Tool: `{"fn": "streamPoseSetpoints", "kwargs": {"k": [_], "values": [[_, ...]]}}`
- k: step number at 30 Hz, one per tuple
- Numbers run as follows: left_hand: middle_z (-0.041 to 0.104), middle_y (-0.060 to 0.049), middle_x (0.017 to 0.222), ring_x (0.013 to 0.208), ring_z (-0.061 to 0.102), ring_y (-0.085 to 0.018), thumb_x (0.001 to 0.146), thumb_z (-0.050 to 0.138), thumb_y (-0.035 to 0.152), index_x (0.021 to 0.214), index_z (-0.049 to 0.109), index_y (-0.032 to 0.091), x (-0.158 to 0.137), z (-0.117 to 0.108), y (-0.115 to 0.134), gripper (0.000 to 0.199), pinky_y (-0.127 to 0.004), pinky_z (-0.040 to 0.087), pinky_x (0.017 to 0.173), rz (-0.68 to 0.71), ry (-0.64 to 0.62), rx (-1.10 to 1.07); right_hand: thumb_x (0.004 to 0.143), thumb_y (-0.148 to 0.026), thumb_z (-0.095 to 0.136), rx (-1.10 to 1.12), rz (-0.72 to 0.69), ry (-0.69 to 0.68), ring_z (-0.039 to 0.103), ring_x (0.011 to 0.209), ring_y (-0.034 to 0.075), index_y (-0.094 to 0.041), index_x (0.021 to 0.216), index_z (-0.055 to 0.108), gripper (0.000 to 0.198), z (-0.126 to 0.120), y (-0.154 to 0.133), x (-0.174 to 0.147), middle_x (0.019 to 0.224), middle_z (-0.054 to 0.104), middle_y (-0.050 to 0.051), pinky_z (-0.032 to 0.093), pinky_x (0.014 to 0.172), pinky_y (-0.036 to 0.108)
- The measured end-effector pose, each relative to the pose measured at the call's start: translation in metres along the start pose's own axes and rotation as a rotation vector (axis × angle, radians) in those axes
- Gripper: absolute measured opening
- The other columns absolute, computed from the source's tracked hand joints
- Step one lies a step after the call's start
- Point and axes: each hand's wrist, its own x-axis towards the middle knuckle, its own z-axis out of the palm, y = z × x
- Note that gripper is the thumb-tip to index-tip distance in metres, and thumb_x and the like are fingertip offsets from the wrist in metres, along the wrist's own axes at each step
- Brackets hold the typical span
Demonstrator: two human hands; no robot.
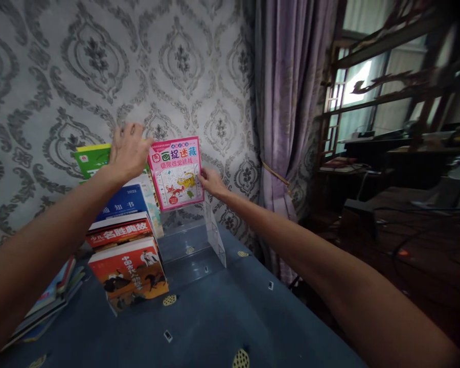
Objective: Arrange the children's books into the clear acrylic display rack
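Note:
My right hand (211, 183) pinches the right edge of a pink picture book (177, 174) with a cartoon tiger and fox on its cover. The book stands upright in a clear plastic book rack (215, 237). My left hand (130, 151) is raised over the tops of the books, fingers bent and apart, its thumb by the pink book's upper left corner. Beside and below it stand a green book (94, 162), a dark blue book (122, 200) marked 2022, a red book (124, 232) and an orange-red book (132, 273) with horses in front. My left fingertips are partly hidden.
The rack stands on a table with a dark blue pineapple-print cloth (214, 317), against a patterned wall (184, 66). More books (48, 301) lie stacked at the left. A purple curtain (281, 128) hangs beyond the table's right edge, beside a dark wooden shelf (387, 97).

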Motion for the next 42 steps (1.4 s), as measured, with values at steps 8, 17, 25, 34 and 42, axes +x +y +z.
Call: {"fn": "streamPoseSetpoints", "kwargs": {"k": [8, 17, 25, 34, 42], "values": [[0.066, -0.020, 0.129, 0.123, 0.057, -0.040, 0.092, 0.045, 0.022, 0.131, 0.064, 0.019, 0.025, 0.011, -0.013, 0.043, -0.056, 0.045, 0.100, -0.095, -0.130, 0.029, 0.093, -0.026, 0.053, -0.044, 0.092, 0.002, 0.067, 0.095, 0.024, -0.020, 0.106, 0.071, 0.023, -0.003, -0.002, -0.009, 0.104, 0.074, 0.008, 0.050, 0.080, 0.032], [0.068, -0.018, 0.124, 0.122, 0.059, -0.039, 0.090, 0.050, 0.022, 0.114, 0.075, 0.018, 0.040, 0.009, -0.016, 0.034, -0.048, 0.050, 0.096, -0.130, -0.206, 0.014, 0.092, -0.024, 0.056, -0.068, 0.117, -0.034, 0.067, 0.099, 0.024, -0.019, 0.100, 0.071, 0.018, -0.001, -0.001, -0.016, 0.105, 0.075, 0.008, 0.049, 0.083, 0.031], [0.070, -0.017, 0.125, 0.121, 0.062, -0.042, 0.086, 0.060, 0.023, 0.117, 0.074, 0.021, 0.041, 0.015, -0.017, 0.035, -0.056, 0.049, 0.101, -0.135, -0.210, -0.066, 0.091, -0.022, 0.058, -0.058, 0.132, -0.037, 0.068, 0.099, 0.023, -0.021, 0.107, 0.071, 0.021, 0.001, 0.000, -0.014, 0.107, 0.076, 0.006, 0.051, 0.085, 0.031], [0.072, -0.016, 0.121, 0.114, 0.064, -0.037, 0.087, 0.054, 0.025, 0.117, 0.072, 0.022, 0.038, 0.012, -0.013, 0.035, -0.054, 0.052, 0.095, -0.127, -0.225, 0.008, 0.091, -0.025, 0.059, -0.028, 0.157, -0.028, 0.068, 0.104, 0.023, -0.023, 0.117, 0.072, 0.029, 0.008, 0.003, -0.009, 0.110, 0.077, 0.006, 0.051, 0.089, 0.031], [0.070, -0.015, 0.125, 0.117, 0.063, -0.038, 0.087, 0.055, 0.023, 0.123, 0.070, 0.021, 0.038, 0.009, -0.009, 0.039, -0.050, 0.051, 0.096, -0.143, -0.270, 0.058, 0.087, -0.023, 0.060, 0.035, 0.210, -0.034, 0.069, 0.103, 0.024, -0.021, 0.115, 0.075, 0.032, 0.016, 0.012, -0.002, 0.110, 0.077, 0.006, 0.051, 0.090, 0.031]]}}
